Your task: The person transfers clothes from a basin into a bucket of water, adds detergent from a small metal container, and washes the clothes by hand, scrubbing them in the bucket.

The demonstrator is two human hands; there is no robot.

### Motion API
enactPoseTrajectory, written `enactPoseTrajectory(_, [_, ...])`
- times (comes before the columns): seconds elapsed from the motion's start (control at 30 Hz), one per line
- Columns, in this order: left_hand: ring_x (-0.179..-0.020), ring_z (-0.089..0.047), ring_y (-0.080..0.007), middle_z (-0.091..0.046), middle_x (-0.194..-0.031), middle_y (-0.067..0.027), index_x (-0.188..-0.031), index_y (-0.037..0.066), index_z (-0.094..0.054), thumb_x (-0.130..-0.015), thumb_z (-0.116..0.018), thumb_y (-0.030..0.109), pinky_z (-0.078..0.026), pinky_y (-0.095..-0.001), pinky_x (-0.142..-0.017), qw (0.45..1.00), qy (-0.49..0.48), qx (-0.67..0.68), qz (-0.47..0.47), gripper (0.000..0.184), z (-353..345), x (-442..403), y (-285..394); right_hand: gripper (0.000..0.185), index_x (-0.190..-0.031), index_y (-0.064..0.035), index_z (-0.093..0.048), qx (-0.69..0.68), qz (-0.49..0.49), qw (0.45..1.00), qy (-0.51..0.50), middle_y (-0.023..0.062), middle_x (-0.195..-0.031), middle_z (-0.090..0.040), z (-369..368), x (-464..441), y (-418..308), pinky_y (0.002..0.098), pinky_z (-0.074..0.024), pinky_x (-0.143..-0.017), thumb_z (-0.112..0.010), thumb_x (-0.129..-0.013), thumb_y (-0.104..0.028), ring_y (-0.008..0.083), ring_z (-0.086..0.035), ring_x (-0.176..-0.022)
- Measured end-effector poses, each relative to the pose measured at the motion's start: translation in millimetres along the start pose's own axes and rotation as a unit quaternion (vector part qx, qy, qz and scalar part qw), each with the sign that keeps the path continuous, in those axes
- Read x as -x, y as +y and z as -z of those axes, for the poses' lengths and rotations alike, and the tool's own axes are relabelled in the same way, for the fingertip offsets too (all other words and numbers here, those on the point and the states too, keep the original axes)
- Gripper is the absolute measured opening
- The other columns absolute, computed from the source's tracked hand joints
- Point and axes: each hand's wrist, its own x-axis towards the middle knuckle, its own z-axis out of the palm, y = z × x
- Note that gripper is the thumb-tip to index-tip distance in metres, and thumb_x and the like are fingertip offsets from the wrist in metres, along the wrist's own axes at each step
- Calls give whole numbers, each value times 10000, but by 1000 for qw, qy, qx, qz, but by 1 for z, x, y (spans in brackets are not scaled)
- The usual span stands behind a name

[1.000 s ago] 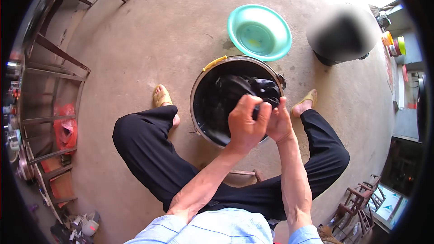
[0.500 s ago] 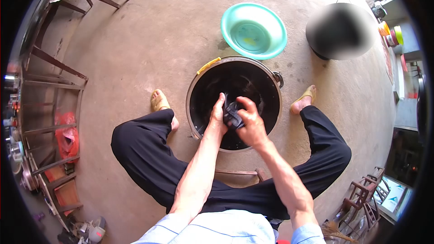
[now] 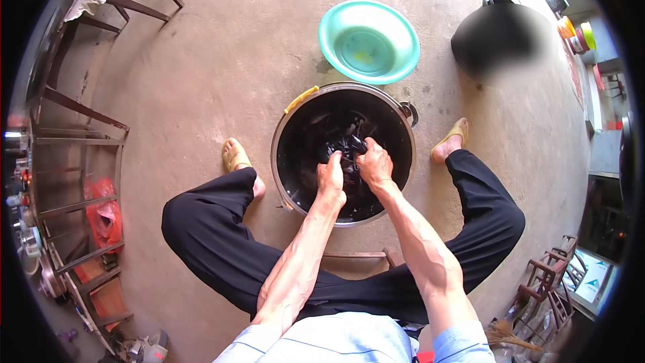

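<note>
A large black bucket [image 3: 398, 151] with a metal rim stands on the floor between my feet. Both hands are inside it, wrapped around a dark wet cloth [image 3: 347, 148]. My left hand [image 3: 330, 176] is closed on the cloth's left part, its thumb on top. My right hand [image 3: 375, 164] grips the right part, with a bunched fold sticking up beside its fingers. The lower part of the cloth is lost against the dark inside of the bucket. Something yellow [image 3: 301, 99] lies along the bucket's upper-left rim.
A turquoise basin [image 3: 402, 30] stands just beyond the bucket. Farther right is a dark, partly blurred container [image 3: 494, 40]. Wooden furniture frames [image 3: 80, 111] line the left side, with a red plastic bag [image 3: 104, 212] among them. Small wooden chairs [image 3: 545, 272] and a broom [image 3: 509, 335] are at lower right.
Both hands have gone lower into the bucket with the cloth. My right hand has turned from lying over the cloth to gripping its right side.
</note>
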Motion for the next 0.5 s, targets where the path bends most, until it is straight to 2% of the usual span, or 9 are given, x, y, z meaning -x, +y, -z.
enactPoseTrajectory(0.1, [-1010, -636, -249, -669, -1092, -135, -1135, -33, -608, -873, -664, 236, -490, -375, -907, 963, 25, -175, -205, 380, -10, 0, 5, 320, -1068, -73, -573, 49, -4, 998, -32, 239, -946, -687, 23, -2, 3, 509, -526, -789, -668, -820, -252, 439, -659, -909])
enactPoseTrajectory(0.17, [-1077, -630, -360, -653, -1134, -238, -1212, -34, -519, -877, -650, 233, -477, -424, -949, 917, 6, -257, -304, 448, -1, -26, 2, 418, -1137, -57, -496, -4, 70, 996, 62, 281, -989, -640, 17, -3, 9, 514, -538, -759, -676, -780, -181, 459, -655, -874])
enactPoseTrajectory(0.23, [-1117, -605, -392, -634, -1151, -277, -1253, -28, -467, -881, -637, 228, -470, -452, -959, 899, 0, -363, -245, 483, 3, -39, 2, 442, -1145, -54, -471, 34, 100, 994, -17, 285, -1060, -603, 2, 1, 18, 514, -550, -741, -683, -778, -181, 457, -661, -862])
enactPoseTrajectory(0.3, [-1153, -567, -458, -593, -1173, -351, -1327, -16, -334, -894, -597, 213, -470, -526, -954, 821, -24, -562, -96, 556, 6, -44, 5, 485, -1209, -44, -435, 119, 147, 972, -139, 306, -1257, -501, -32, 10, 37, 498, -581, -717, -646, -793, -176, 470, -668, -861])
enactPoseTrajectory(0.33, [-1115, -605, -447, -605, -1191, -329, -1341, -28, -330, -927, -554, 246, -502, -522, -927, 723, -43, -664, -186, 544, 29, -64, -22, 545, -1315, -26, -394, 206, 140, 952, -176, 295, -1349, -467, -48, 17, 39, 503, -577, -782, -591, -838, -201, 477, -657, -905])
enactPoseTrajectory(0.4, [-1123, -612, -431, -603, -1222, -304, -1426, -38, -244, -978, -463, 287, -511, -505, -935, 669, -35, -738, -84, 595, 43, -82, -43, 634, -1431, -36, -312, 300, 86, 907, -283, 280, -1459, -380, -69, 18, 28, 524, -539, -888, -551, -880, -237, 528, -611, -1019])
enactPoseTrajectory(0.43, [-1209, -571, -399, -558, -1313, -282, -1488, 11, -276, -1011, -372, 333, -503, -460, -971, 689, -40, -723, 30, 584, 35, -81, -33, 634, -1431, -36, -312, 297, 81, 906, -290, 280, -1459, -380, -72, 16, 21, 524, -539, -888, -551, -880, -237, 528, -611, -1019])
enactPoseTrajectory(0.47, [-1209, -571, -399, -558, -1313, -282, -1488, 11, -276, -1011, -372, 333, -503, -460, -971, 685, -42, -726, 38, 584, 40, -90, -40, 626, -1442, -34, -354, 288, 62, 901, -318, 274, -1448, -409, -73, 12, 15, 515, -520, -920, -541, -882, -242, 506, -586, -1101])
enactPoseTrajectory(0.5, [-1227, -565, -379, -554, -1334, -261, -1477, 49, -347, -1010, -370, 347, -491, -449, -991, 624, -63, -778, 25, 555, 51, -110, -55, 623, -1452, -31, -396, 278, 47, 896, -342, 267, -1437, -438, -75, 6, 11, 506, -500, -953, -531, -884, -246, 484, -560, -1184])
